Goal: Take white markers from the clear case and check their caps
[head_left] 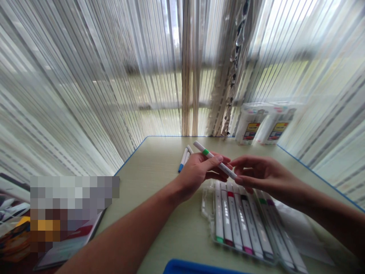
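A white marker [216, 158] with a green band slants above the table, its far end pointing up and to the left. My left hand [203, 167] is closed around its middle, thumb on top. At the marker's near end is my right hand [261, 171], thumb and fingers curved and closed on the tip. Below both hands lies a clear plastic case [212, 224] of white markers [236, 220] with coloured bands and ends, partly covered by my right hand. Just behind my left wrist, a few loose markers [184, 158], one with a blue end, rest on the table.
The pale table [134, 190] has a blue edge. Two upright marker packs [249, 125] stand at the back right, by the striped curtain [159, 76]. A blue object [196, 267] shows at the near edge. Thin clear plastic [305, 232] lies right of the case.
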Motion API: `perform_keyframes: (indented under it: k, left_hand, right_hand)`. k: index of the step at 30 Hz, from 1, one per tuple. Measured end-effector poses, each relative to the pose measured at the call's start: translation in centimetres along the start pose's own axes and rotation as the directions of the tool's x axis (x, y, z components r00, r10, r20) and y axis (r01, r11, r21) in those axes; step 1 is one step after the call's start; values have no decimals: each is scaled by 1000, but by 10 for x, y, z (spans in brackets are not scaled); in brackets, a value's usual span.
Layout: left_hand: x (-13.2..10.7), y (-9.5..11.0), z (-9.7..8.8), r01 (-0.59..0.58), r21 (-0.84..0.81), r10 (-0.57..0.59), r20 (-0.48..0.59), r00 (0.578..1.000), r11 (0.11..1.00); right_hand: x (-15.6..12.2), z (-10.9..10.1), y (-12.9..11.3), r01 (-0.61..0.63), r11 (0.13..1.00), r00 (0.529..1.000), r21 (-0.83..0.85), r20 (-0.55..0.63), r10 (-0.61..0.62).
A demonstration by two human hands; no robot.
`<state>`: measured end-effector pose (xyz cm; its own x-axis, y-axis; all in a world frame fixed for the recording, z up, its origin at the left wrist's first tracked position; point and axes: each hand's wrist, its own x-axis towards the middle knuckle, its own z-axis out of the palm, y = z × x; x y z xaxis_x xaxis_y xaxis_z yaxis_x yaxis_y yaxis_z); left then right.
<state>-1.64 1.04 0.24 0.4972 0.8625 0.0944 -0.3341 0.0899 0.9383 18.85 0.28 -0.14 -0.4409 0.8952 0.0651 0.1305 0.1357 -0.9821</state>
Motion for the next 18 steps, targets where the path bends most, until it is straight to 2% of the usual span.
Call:
perform_keyframes:
  k: [18]
  left_hand:
    - [-1, 1, 1, -12, -1, 12, -12, 1000, 1000]
  right_hand:
    - [0, -3, 2, -6, 1000, 1000, 18, 14, 6]
